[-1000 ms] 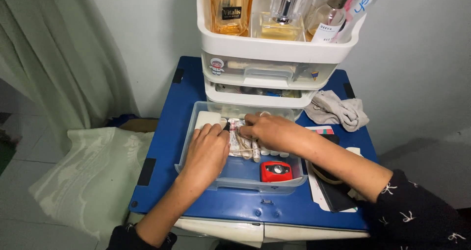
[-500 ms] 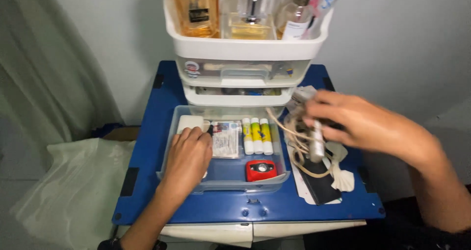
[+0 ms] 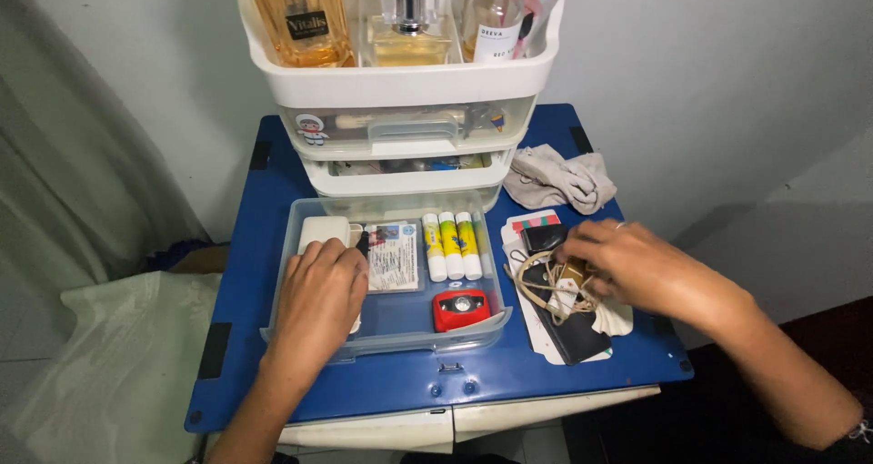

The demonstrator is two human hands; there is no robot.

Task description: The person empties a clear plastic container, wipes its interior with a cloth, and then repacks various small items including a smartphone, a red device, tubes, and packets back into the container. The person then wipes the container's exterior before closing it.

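On the blue tabletop (image 3: 273,337), the left hand (image 3: 316,296) lies flat, fingers together, in the clear drawer (image 3: 496,323), hiding part of a white box (image 3: 324,229). Right hand (image 3: 637,268) has come down beside it, fingers loosely curled on a cord bundle (image 3: 550,287) it earlier held raised; grip unclear.

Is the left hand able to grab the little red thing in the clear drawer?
Probably yes. The left hand rests inside the open clear drawer, and the red thing lies uncovered at the drawer's front with only bare drawer floor between them. The right hand is busy outside.
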